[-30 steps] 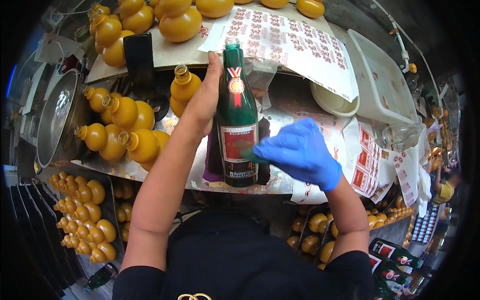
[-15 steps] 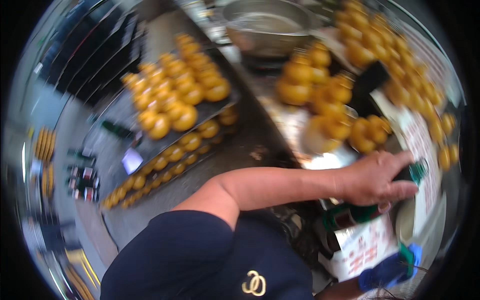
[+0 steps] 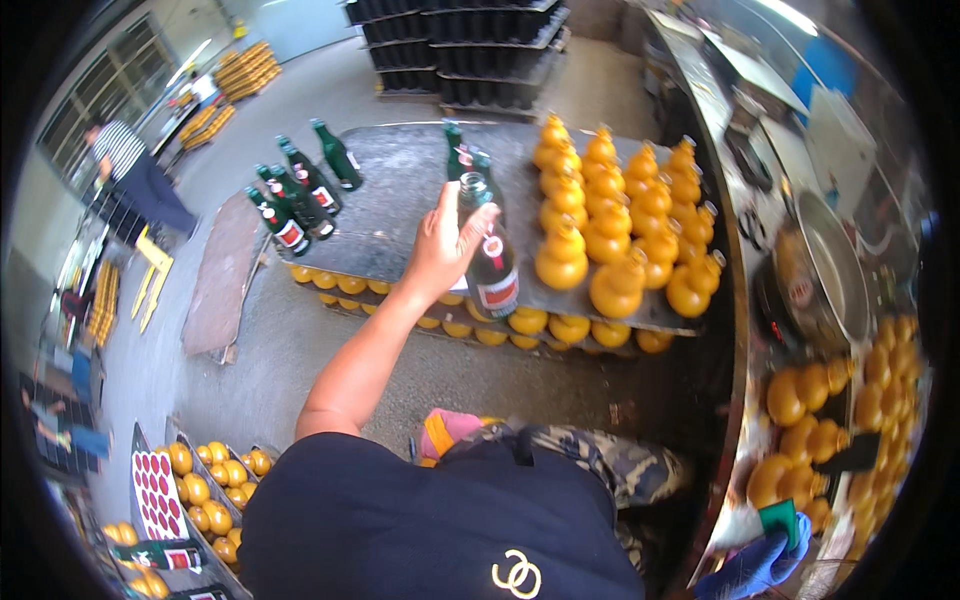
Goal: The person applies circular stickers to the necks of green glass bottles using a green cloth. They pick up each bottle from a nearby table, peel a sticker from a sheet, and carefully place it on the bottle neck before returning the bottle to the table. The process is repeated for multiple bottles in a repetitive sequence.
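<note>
My left hand (image 3: 438,245) is closed round the neck of a dark green glass bottle (image 3: 492,280) with a red and white label. It holds the bottle upright over the board at mid-picture; whether the base touches the board I cannot tell. Just behind stand other green bottles (image 3: 456,150). At the lower right, my right hand (image 3: 762,562) wears a blue glove and grips a green pad (image 3: 780,519), beside the workbench. Rows of glossy amber gourd-shaped bottles (image 3: 612,285) stand on the board, right of the held bottle.
Several green bottles (image 3: 290,195) stand at the board's left end. More amber gourd-shaped bottles (image 3: 785,395) and a metal pan (image 3: 830,260) are on the right workbench. Stacked dark crates (image 3: 470,55) rise behind. A person in a striped top (image 3: 125,150) is far left.
My view has swung left. My left hand has carried the green bottle from the right workbench to above the board. The gloved right hand stays at the lower right.
</note>
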Available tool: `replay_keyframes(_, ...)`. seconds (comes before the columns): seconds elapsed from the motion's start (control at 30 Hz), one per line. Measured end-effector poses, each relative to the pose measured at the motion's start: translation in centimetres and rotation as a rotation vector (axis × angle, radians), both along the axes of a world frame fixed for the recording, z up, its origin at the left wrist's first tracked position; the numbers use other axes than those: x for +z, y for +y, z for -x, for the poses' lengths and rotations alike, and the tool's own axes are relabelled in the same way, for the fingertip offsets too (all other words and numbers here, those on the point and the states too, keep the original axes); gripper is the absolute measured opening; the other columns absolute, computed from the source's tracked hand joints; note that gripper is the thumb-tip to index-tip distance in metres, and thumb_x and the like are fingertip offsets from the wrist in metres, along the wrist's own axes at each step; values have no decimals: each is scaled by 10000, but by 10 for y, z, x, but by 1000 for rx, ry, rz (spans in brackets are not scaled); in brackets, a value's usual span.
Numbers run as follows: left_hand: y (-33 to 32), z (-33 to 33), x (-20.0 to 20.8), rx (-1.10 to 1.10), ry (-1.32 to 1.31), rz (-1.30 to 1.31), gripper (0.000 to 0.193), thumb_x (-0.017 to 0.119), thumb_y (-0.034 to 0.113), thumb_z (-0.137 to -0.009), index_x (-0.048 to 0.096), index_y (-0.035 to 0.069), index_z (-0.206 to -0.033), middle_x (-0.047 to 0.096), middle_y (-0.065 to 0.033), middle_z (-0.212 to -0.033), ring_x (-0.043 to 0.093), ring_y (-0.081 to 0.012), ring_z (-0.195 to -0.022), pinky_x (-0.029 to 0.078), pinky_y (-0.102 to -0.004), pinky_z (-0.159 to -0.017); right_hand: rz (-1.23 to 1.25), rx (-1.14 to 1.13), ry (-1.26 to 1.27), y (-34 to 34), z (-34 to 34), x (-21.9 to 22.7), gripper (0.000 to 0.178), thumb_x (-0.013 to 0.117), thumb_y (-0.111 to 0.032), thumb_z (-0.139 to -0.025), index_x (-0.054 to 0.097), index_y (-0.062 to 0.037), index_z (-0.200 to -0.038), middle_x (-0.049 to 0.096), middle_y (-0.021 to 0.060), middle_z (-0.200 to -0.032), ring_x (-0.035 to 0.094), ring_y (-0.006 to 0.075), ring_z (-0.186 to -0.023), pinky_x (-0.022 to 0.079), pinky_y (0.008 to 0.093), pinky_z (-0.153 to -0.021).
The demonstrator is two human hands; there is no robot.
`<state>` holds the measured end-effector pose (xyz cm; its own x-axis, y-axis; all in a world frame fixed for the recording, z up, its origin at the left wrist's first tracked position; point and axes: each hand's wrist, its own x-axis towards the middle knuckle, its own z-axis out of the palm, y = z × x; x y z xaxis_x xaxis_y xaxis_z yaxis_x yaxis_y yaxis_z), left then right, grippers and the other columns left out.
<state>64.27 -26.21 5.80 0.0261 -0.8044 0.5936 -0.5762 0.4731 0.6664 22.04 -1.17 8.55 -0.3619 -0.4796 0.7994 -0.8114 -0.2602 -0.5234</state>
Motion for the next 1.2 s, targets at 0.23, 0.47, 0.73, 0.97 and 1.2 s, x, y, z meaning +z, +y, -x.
replay_keyframes(0.23,-124,-173,-99,552,-87,34,410,525,389,-955,408,43,-1142,642,-257,-874,631,-455,-830,489,-501,-687,-141,199,-208,-62,-40,-2,263,636,-198,-912,662,63,-887,649,126,-929,591,232,-866,474,347,-819)
replay_keyframes(0.47,-169,-215,-111,560,-28,-19,428,573,411,-923,448,41,-1099,658,-245,-894,643,-437,-861,498,-477,-733,-270,200,-166,-89,-62,2,255,670,-160,-889,637,70,-995,657,112,-989,594,207,-873,479,320,-816)
replay_keyframes(0.73,-147,-285,-84,754,8,411,535,672,379,-867,510,-9,-1197,562,-186,-1165,519,-320,-1122,382,-442,-983,-308,211,-162,-100,-82,6,205,657,-101,-892,623,46,-1031,663,108,-976,600,185,-826,498,298,-768)
replay_keyframes(0.97,-127,-474,-94,1227,39,198,657,692,428,-826,506,-46,-1241,583,-254,-1137,552,-375,-1099,406,-412,-987,-354,137,-249,-102,-91,-6,112,603,9,-879,633,59,-974,667,115,-978,614,189,-844,521,311,-803)
replay_keyframes(1.2,-120,-407,-87,1097,77,100,312,615,267,-916,486,15,-1048,643,-187,-954,675,-303,-757,487,-401,-777,-389,1,-139,-84,-72,-24,219,577,-202,-929,632,8,-958,614,91,-1064,577,194,-995,441,323,-927)
